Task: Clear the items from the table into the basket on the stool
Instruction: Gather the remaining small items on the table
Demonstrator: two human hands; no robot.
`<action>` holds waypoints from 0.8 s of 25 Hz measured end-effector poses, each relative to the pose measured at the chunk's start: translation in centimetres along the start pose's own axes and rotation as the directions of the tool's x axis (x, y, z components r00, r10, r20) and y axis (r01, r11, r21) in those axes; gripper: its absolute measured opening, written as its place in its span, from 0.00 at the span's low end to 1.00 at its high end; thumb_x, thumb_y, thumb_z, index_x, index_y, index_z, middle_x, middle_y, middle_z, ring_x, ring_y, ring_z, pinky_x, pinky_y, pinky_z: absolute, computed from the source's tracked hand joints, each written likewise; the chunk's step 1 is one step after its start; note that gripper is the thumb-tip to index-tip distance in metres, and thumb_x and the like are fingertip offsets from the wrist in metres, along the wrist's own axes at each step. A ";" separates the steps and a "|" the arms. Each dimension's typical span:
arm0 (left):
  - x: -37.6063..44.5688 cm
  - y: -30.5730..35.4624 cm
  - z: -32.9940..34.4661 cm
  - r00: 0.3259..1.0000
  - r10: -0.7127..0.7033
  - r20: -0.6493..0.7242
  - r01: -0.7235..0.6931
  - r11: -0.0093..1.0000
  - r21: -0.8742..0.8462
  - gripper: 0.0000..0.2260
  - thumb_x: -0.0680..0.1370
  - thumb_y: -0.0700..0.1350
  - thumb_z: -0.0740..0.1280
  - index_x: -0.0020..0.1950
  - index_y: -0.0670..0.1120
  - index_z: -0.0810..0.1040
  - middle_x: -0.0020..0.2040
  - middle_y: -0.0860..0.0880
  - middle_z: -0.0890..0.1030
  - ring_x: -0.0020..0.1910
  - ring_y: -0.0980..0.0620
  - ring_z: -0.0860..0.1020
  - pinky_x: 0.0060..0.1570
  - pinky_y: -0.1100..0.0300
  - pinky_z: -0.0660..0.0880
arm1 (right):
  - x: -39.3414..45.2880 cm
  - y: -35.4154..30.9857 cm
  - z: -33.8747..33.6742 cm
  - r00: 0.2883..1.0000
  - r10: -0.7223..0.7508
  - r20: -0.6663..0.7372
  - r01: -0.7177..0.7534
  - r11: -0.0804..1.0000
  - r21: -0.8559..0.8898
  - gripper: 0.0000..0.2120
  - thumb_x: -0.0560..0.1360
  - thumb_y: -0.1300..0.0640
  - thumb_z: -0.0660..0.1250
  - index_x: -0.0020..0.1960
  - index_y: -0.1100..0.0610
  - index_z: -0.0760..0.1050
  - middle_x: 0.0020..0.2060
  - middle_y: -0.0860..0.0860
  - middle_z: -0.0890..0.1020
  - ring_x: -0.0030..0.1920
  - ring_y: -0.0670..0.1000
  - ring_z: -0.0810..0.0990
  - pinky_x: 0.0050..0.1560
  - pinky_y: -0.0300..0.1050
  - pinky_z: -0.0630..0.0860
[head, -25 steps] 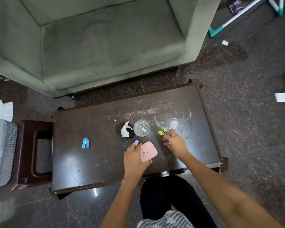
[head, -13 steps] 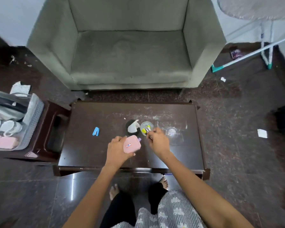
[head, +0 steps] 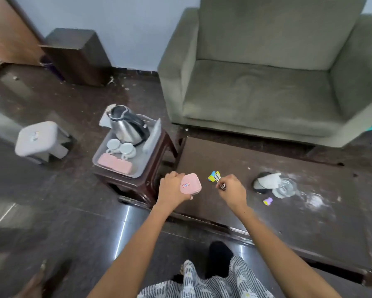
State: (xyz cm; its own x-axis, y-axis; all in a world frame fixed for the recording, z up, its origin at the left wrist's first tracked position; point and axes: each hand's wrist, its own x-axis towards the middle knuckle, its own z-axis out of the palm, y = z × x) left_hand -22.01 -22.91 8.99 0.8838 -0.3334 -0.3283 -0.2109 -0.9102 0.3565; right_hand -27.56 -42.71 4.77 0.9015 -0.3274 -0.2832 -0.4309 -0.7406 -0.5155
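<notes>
My left hand (head: 171, 190) grips a pink box (head: 191, 183) above the left end of the dark table (head: 234, 155). My right hand (head: 232, 191) pinches small clips (head: 214, 176), yellow and blue with metal ends, just right of the box. On the table to the right stay a black disc with a white piece (head: 265, 181), a clear glass (head: 285, 188) and a small purple item (head: 267, 201). The grey basket (head: 138, 168) sits on a dark stool (head: 145, 186) left of the table. It holds a steel kettle (head: 127, 125), two white cups (head: 120, 146) and a pink case (head: 114, 163).
A green armchair (head: 266, 89) stands behind the table. A grey plastic stool (head: 38, 139) and a dark wooden box (head: 78, 54) are on the floor to the left. White powder (head: 315, 201) smears the table's right part. My legs are at the table's near edge.
The view has swung left, bringing the basket into full view. Both hands have carried the pink box and the clips leftward to the table's left end. The purple item stays behind.
</notes>
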 end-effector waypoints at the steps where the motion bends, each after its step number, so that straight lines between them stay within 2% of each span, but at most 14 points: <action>1: 0.3 -1.9 -0.7 1.000 -0.015 -0.005 0.015 1.000 -0.009 0.36 0.61 0.57 0.76 0.66 0.48 0.71 0.59 0.46 0.74 0.59 0.45 0.72 0.56 0.53 0.66 | 0.4 -1.9 1.0 1.000 -0.020 0.013 0.020 1.000 -0.009 0.06 0.69 0.60 0.68 0.40 0.50 0.81 0.51 0.50 0.78 0.47 0.53 0.80 0.40 0.40 0.69; 6: 2.7 -9.8 -3.9 0.998 -0.058 -0.015 0.058 0.998 -0.033 0.37 0.61 0.57 0.76 0.67 0.49 0.70 0.59 0.46 0.74 0.60 0.45 0.72 0.59 0.52 0.67 | 4.1 -10.5 4.8 0.991 -0.127 0.051 0.129 0.990 -0.053 0.05 0.69 0.61 0.68 0.39 0.52 0.81 0.50 0.49 0.78 0.47 0.53 0.80 0.41 0.42 0.73; 14: 8.8 -20.5 -9.0 0.995 -0.073 0.066 0.069 0.996 0.064 0.31 0.63 0.55 0.73 0.64 0.49 0.71 0.60 0.47 0.74 0.59 0.44 0.72 0.56 0.52 0.66 | 11.4 -20.1 10.0 0.982 -0.135 0.128 0.147 0.985 -0.090 0.07 0.69 0.62 0.66 0.39 0.52 0.80 0.52 0.48 0.77 0.48 0.52 0.80 0.40 0.40 0.70; 18: 11.6 -25.0 -10.8 0.994 -0.100 0.042 0.099 0.995 0.032 0.30 0.63 0.58 0.72 0.62 0.51 0.73 0.56 0.47 0.75 0.57 0.43 0.73 0.54 0.51 0.67 | 13.9 -24.1 12.3 0.975 -0.128 0.180 0.152 0.980 -0.127 0.08 0.69 0.63 0.65 0.41 0.52 0.80 0.53 0.49 0.77 0.50 0.53 0.79 0.45 0.43 0.73; 20: 12.7 -27.1 -11.3 0.990 -0.124 0.073 0.124 0.992 0.006 0.28 0.62 0.57 0.71 0.60 0.52 0.74 0.54 0.47 0.76 0.55 0.44 0.75 0.53 0.51 0.70 | 15.2 -25.9 13.9 0.969 -0.116 0.219 0.150 0.978 -0.144 0.08 0.69 0.62 0.65 0.42 0.52 0.80 0.53 0.49 0.77 0.51 0.53 0.79 0.47 0.44 0.74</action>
State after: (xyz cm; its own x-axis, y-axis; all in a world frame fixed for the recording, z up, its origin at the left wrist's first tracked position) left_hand -0.33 0.27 5.02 0.8704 -0.2349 -0.4326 -0.1022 -0.9459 0.3080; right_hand -3.25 -20.36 2.56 0.9143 -0.1025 -0.3918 -0.2805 -0.8580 -0.4302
